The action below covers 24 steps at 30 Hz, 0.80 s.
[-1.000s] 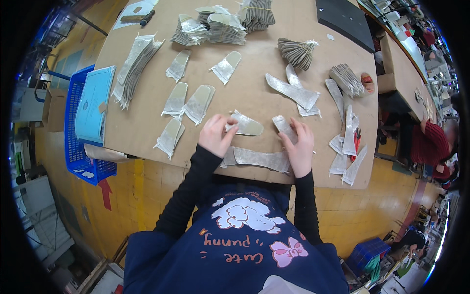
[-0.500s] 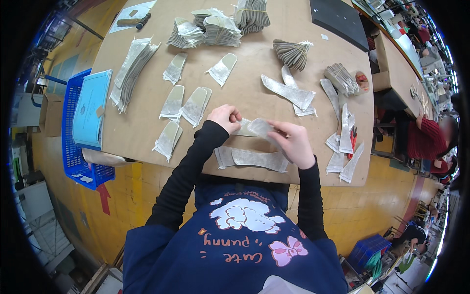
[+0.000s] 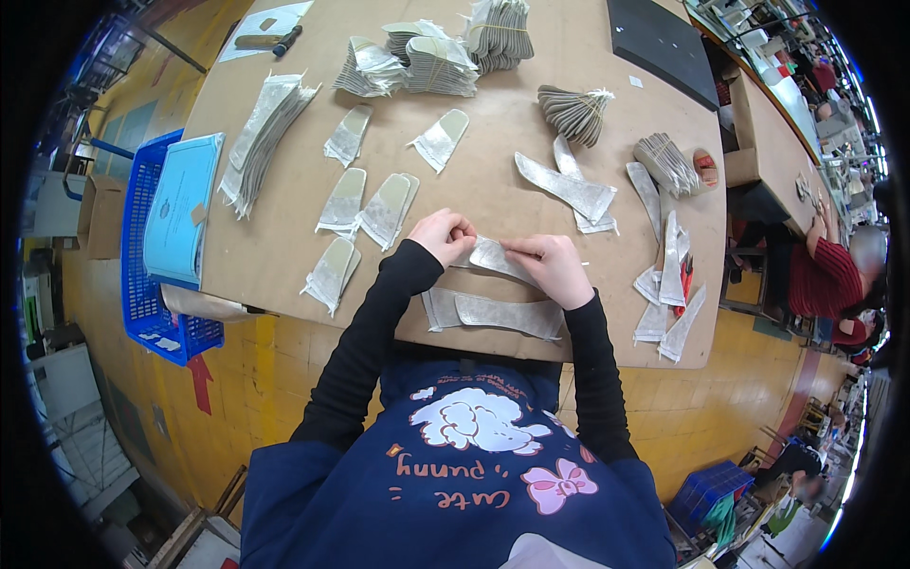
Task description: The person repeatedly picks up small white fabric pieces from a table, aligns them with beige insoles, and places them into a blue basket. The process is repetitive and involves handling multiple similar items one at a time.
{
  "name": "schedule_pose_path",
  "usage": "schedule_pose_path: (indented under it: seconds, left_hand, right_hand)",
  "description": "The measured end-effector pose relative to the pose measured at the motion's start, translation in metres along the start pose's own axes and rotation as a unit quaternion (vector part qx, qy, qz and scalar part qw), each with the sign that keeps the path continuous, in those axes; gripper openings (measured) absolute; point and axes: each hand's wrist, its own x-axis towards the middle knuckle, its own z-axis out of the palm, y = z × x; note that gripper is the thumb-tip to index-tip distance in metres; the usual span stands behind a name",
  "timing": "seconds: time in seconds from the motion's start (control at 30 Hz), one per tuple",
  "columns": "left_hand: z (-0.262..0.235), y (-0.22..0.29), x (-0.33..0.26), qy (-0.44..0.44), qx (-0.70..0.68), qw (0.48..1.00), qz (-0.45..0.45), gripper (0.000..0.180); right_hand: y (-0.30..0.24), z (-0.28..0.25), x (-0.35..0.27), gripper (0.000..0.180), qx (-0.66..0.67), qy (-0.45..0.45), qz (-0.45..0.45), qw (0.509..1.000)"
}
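Observation:
Two curved grey-white fabric pieces (image 3: pixel 497 258) overlap end to end between my hands, just above the table. My left hand (image 3: pixel 444 236) pinches at their left end, its thumb and forefinger together. With thumb and forefinger, my right hand (image 3: pixel 552 266) pinches the top edge of the upper piece and partly covers it. Nearer my body lies a longer strip (image 3: pixel 507 315) of two overlapped pieces. To the left, several short rounded pieces (image 3: pixel 387 211) lie singly or in overlapping pairs. Two loose curved pieces (image 3: pixel 566 186) cross each other to the right.
Banded stacks (image 3: pixel 441 68) of pieces stand at the back, with a fanned bundle (image 3: pixel 575 116) right of them. A long stack (image 3: pixel 261 142) lies at left near a blue basket (image 3: pixel 136 284). Red-handled scissors (image 3: pixel 684 277) sit among loose pieces at right. A black board (image 3: pixel 662 49) lies far right.
My right hand has lowered and moved slightly left, laying its piece over the other one. My left hand stays close to the same spot. The view has shifted slightly.

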Motion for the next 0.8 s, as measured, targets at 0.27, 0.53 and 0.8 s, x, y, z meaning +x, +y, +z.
schedule_pose_path:
  seconds: [0.27, 0.53, 0.8]
  left_hand:
    - [0.020, -0.008, -0.006, 0.047, 0.081, 0.995, 0.042, 0.033]
    - [0.034, 0.001, -0.031, 0.221, 0.166, 0.948, 0.161, 0.033]
    - [0.069, 0.014, -0.076, 0.044, 0.207, 0.960, 0.183, 0.036]
  right_hand:
    - [-0.005, 0.004, 0.000, 0.016, -0.144, 0.026, -0.052, 0.988]
    - [-0.005, 0.002, -0.002, 0.018, -0.100, 0.037, 0.008, 0.994]
    - [0.005, -0.046, -0.053, 0.025, 0.236, 0.305, 0.113, 0.916]
